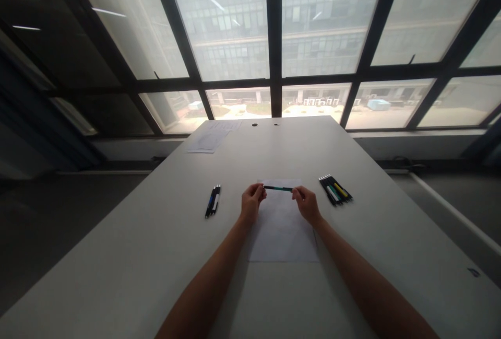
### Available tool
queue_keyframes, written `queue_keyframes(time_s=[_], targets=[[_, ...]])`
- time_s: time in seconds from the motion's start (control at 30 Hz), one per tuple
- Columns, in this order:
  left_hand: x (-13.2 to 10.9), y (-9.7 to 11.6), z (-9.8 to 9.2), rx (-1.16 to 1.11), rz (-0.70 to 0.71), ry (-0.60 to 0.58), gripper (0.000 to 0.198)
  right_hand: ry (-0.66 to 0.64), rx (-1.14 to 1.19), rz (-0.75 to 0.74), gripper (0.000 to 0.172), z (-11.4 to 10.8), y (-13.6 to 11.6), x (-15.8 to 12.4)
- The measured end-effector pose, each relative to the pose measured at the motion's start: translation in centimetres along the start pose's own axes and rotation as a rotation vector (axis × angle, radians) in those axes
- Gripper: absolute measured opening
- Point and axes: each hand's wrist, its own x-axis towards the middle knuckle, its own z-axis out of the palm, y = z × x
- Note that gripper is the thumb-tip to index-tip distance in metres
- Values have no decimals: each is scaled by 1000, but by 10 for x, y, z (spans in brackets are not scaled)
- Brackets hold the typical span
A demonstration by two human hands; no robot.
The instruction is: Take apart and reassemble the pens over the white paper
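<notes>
Between my two hands a dark pen (278,188) with a teal-green part is held level, one end in each hand. My left hand (252,202) pinches its left end, and my right hand (307,203) grips the right end. Beneath the hands lies a white sheet of paper (284,234) on the table. Left of my left hand rests a small group of black pens (213,201) with blue and white parts. To the right of my right hand several black pens (335,190) lie side by side, with white, green and yellow parts showing.
The white table (156,255) reaches forward to a wall of windows. Printed sheets (209,139) lie at its far left. Two small round spots, one of them a dark disc (254,125), are near the far edge. A small dark mark (473,272) is at the right edge.
</notes>
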Motion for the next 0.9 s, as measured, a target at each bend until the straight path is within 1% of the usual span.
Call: queue_keyframes(time_s=[0.07,0.13,0.23,0.3,0.47,0.57,0.77,0.9], targets=[[0,6,2,124,32,-12,34,27,52,35,37,-2,2,2],[1,16,3,219,57,-51,35,42,118,67,37,-3,6,4],[4,28,0,305,87,-100,32,50,215,117,40,-3,12,9],[7,31,-4,324,105,-106,29,76,241,131,37,-3,16,11],[12,21,-8,319,123,-75,26,129,293,163,30,-4,20,12],[13,15,-7,354,119,-97,25,153,294,159,29,-8,21,12],[14,11,-9,348,117,-90,26,152,57,81,29,-13,21,10],[17,7,-11,408,162,-109,25,151,10,63,28,-13,22,10]])
